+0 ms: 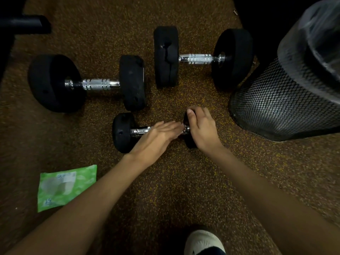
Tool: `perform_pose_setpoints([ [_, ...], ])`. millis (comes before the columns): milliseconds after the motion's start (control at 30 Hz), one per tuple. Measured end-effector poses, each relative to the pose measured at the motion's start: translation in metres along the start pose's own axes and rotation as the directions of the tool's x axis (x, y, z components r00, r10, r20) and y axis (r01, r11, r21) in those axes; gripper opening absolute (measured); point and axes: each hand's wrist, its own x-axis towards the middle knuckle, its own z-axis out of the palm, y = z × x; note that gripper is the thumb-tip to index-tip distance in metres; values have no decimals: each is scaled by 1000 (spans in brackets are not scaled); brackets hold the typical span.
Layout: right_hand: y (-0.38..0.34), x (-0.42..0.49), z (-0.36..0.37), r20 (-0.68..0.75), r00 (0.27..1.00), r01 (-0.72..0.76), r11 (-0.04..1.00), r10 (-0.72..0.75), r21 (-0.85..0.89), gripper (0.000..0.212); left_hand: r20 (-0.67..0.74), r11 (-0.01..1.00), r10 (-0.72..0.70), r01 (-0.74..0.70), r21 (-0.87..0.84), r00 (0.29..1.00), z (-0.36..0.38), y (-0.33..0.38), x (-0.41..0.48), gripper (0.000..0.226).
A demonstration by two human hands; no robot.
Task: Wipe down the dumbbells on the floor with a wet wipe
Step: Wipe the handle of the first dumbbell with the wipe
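Three black dumbbells with chrome handles lie on the speckled floor. The small dumbbell (122, 132) lies nearest me. My right hand (201, 128) grips its right weight from above, fingers curled over the top. My left hand (158, 136) lies with straight fingers over its chrome handle, covering most of it. No wipe shows in either hand. A larger dumbbell (86, 83) lies at the left, another large dumbbell (202, 57) at the back right. A green wet-wipe pack (64, 186) lies flat on the floor at the lower left.
A black mesh bin (283, 100) with a plastic liner stands at the right, close to the small dumbbell. A dark bar or tube (27, 23) lies at the top left. A white shoe (203, 242) shows at the bottom edge.
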Motion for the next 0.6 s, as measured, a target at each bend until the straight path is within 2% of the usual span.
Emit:
perform_pose_setpoints([
  [100, 1, 4, 0, 10, 1000, -22, 1000, 22, -9, 31, -72, 978, -184, 176, -111, 980, 0, 12, 21, 29],
  [167, 0, 4, 0, 12, 999, -29, 999, 29, -17, 31, -63, 943, -333, 331, -45, 941, 2, 17, 33, 26],
  [200, 0, 5, 0, 12, 1000, -28, 999, 28, -20, 31, -73, 932, -361, 363, 11, 930, 4, 19, 36, 26],
  [233, 0, 4, 0, 11, 1000, -28, 999, 28, -24, 31, -95, 934, -350, 356, 45, 932, 7, 21, 37, 24],
  [300, 0, 4, 1, 6, 1000, -17, 999, 17, -30, 31, -119, 966, -228, 240, 96, 966, 15, 24, 27, 27],
  [400, -1, 2, 0, -1, 1000, 6, 1000, -6, -30, 31, -104, 950, -51, 81, 301, 993, 35, 19, -3, 56],
  [500, 0, 1, 0, -6, 1000, 15, 1000, -15, -26, 31, -74, 877, -7, 42, 478, 997, 44, 16, -18, 61],
  [600, -1, 1, 1, -3, 1000, 3, 1000, -3, -23, 33, -68, 862, 1, 34, 506, 998, 42, 13, -15, 59],
])
